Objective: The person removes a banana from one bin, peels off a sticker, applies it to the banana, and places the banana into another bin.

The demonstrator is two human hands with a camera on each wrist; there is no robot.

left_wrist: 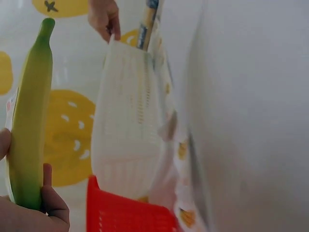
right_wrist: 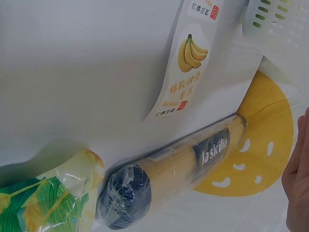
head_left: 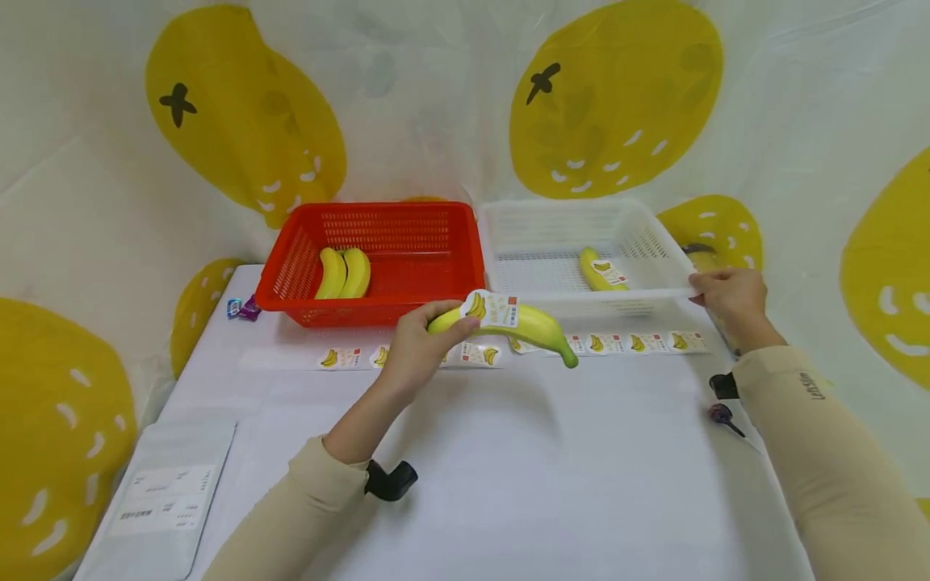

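Note:
My left hand (head_left: 416, 343) grips a yellow-green banana (head_left: 525, 324) by one end, holding it above the table in front of the baskets; a banana sticker (head_left: 492, 308) sits on its top. In the left wrist view the same banana (left_wrist: 28, 121) stands tall beside my thumb. My right hand (head_left: 726, 294) holds the right front corner of the white basket (head_left: 654, 278), which contains one stickered banana (head_left: 601, 271). The red basket (head_left: 378, 311) holds two bananas (head_left: 344, 273).
A strip of banana stickers (head_left: 625, 343) lies along the table before the baskets. A sticker sheet (right_wrist: 186, 63) and a wrapped yellow tube (right_wrist: 188, 162) show in the right wrist view. A grey pouch (head_left: 160, 496) lies front left; small candies (head_left: 243, 307) sit left of the red basket.

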